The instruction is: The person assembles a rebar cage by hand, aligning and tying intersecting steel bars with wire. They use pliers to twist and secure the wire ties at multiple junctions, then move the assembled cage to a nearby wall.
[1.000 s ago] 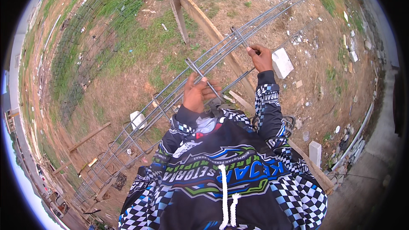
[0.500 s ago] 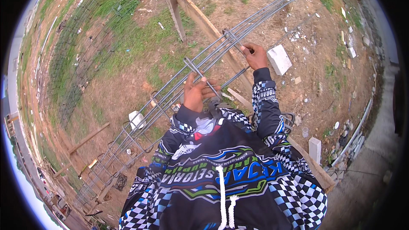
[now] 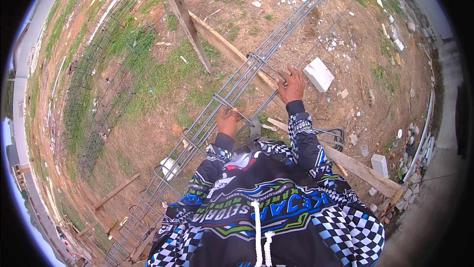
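Several long steel rebars [image 3: 286, 27] run diagonally in front of me, with bent steel stirrups around them. My left hand [image 3: 228, 121] is closed at the nearer stirrup [image 3: 221, 100], its fingers curled by the stirrup's leg. Farther right, my right hand [image 3: 292, 86] grips the end of the farther stirrup [image 3: 261, 61], thumb and fingers close together. A single rebar [image 3: 268, 101] passes just below the right hand. The fingertips of both hands are partly hidden.
A wooden rail [image 3: 222, 45] crosses under the bars, beside a wooden post [image 3: 190, 27]. White blocks [image 3: 319, 75] lie on the ground. Another plank [image 3: 363, 172] and bundled stirrups [image 3: 332, 138] are at my right. Mesh-like rebar cages [image 3: 94, 104] lie on grass at the left.
My left hand's spread fingers have curled in beside the nearer stirrup. My right hand has moved slightly down, its fingers now bent over the farther stirrup's end. The view has shifted a little.
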A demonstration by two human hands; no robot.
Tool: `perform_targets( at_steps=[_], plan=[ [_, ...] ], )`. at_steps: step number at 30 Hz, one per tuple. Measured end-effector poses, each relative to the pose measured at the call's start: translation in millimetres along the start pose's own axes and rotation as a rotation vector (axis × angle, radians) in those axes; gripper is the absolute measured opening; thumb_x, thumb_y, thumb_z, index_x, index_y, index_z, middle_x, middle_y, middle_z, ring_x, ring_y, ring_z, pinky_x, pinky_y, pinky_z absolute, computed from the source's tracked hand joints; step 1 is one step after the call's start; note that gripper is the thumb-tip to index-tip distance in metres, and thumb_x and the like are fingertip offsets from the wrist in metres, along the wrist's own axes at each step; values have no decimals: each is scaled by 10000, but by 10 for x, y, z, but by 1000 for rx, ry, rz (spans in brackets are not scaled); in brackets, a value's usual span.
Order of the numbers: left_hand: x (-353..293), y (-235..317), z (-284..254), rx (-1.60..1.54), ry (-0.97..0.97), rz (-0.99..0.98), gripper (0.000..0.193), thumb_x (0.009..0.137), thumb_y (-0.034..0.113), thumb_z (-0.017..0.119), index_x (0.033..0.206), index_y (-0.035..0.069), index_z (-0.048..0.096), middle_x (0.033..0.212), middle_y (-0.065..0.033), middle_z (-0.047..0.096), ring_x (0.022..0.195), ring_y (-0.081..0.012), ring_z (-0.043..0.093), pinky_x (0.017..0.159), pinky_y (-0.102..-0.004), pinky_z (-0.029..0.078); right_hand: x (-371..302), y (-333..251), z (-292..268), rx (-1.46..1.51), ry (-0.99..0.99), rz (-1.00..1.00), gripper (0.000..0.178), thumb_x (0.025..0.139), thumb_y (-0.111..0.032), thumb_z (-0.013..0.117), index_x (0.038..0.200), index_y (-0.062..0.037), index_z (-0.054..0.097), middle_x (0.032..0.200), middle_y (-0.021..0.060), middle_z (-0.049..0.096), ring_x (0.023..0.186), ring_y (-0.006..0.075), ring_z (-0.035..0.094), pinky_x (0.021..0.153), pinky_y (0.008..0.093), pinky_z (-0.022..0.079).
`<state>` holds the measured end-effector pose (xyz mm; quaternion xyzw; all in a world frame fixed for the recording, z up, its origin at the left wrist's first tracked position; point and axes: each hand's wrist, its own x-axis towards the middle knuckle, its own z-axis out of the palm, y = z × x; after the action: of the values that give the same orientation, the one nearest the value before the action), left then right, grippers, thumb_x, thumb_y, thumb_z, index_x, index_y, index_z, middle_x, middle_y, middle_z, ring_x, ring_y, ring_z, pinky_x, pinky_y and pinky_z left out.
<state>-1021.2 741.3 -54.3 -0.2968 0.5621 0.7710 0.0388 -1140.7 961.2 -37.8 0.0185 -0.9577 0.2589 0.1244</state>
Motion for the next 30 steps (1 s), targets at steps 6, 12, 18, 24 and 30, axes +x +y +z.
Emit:
perform_targets(
  at_steps=[6, 12, 18, 24, 30],
  plan=[
    [-22, 12, 41, -50, 62, 9, 236, 928, 49, 580, 1092, -79, 467, 949, -253, 686, 749, -324, 716, 645, -377, 598, -82, -35, 19, 4, 32, 46, 235, 835, -165, 670, 1060, -178, 737, 1095, 106, 691, 1273, 348, 459, 1081, 482, 287],
    [-109, 137, -43, 104, 55, -28, 272, 898, 152, 677, 891, -117, 635, 816, -217, 690, 647, -287, 709, 558, -329, 587, -170, -56, 39, 8, 66, 5, 217, 854, -187, 662, 1057, -182, 741, 1007, 106, 715, 1275, 335, 470, 1082, 501, 270],
    [-93, 383, -126, 749, 214, 334, 307, 890, 291, 689, 855, -14, 679, 699, -109, 670, 591, -212, 656, 538, -330, 514, -194, 25, 64, 10, 20, 13, 241, 855, -201, 672, 1086, -164, 730, 1063, 136, 696, 1285, 336, 464, 1097, 506, 255],
    [632, 825, 63, 1158, 212, 1059, 287, 897, 280, 643, 993, 16, 703, 788, -144, 695, 695, -264, 656, 657, -409, 508, -321, 84, -15, 200, 265, 247, 200, 827, -229, 697, 975, -96, 681, 1017, 97, 648, 1062, 318, 546, 937, 474, 391],
    [1392, 717, -57, 1037, -277, 326, 317, 885, 279, 641, 1033, 7, 707, 806, -177, 686, 719, -313, 647, 709, -413, 503, -737, -526, -123, 179, -67, -392, 186, 873, -281, 653, 893, -97, 672, 911, 88, 634, 931, 280, 570, 924, 461, 402]
  ],
)
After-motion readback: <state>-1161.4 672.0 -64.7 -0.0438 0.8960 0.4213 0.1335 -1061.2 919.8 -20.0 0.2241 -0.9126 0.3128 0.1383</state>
